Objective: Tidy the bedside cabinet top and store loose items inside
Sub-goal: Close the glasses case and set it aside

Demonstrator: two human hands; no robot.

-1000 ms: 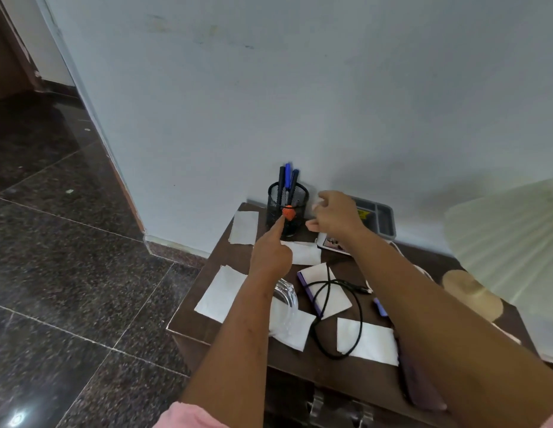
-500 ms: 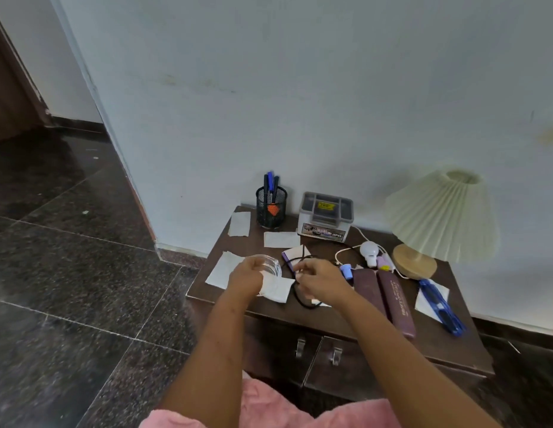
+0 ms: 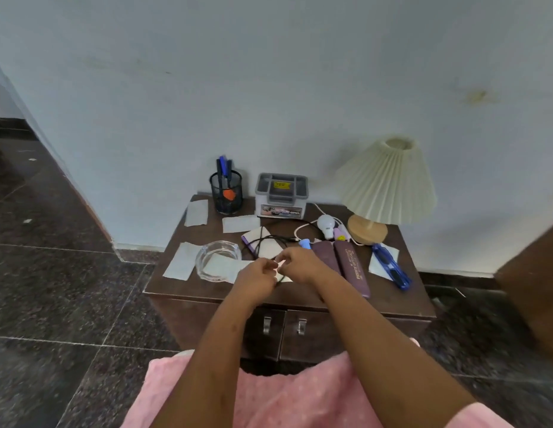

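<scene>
1. While the head view looked down, the left hand (image 3: 258,279) pinched the black cable (image 3: 275,238) near the counter's (image 3: 392,301) front edge, beside the glass ashtray (image 3: 218,261).
2. The right hand (image 3: 300,265) curled against it; whether it held anything could not be told.
3. The cable's loop lay across a notepad (image 3: 269,250).

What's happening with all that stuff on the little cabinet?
A person is tidying it. Their left hand and right hand meet at the front of the cabinet, both seemingly pinching the black cable. Papers, an ashtray and a lamp sit on top. The doors are shut.
</scene>
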